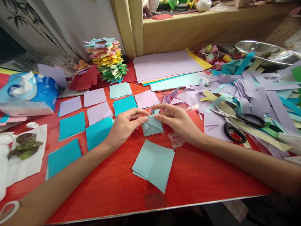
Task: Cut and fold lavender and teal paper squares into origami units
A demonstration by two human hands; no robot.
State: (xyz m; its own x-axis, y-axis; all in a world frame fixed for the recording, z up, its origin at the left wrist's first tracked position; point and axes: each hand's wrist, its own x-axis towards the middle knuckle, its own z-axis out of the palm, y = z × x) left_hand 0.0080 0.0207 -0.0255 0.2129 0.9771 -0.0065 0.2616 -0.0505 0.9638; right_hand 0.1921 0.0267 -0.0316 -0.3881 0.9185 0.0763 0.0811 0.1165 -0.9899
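Observation:
My left hand pinches the left edge of a pale green folded paper, thumb and fingers pressed together. On its right side my right hand grips the same paper between thumb and forefinger. The piece shows crossing folds and a small raised point at its top. Below it, nearer the front, a short stack of pale green paper squares lies on the red table. Behind my hands are a teal stack and a pale purple stack.
Scissors lie among paper strips on the right, before a metal bowl. A layered folded-paper tower stands at the back. On the left are more paper squares, a tissue pack and leaves on tissue.

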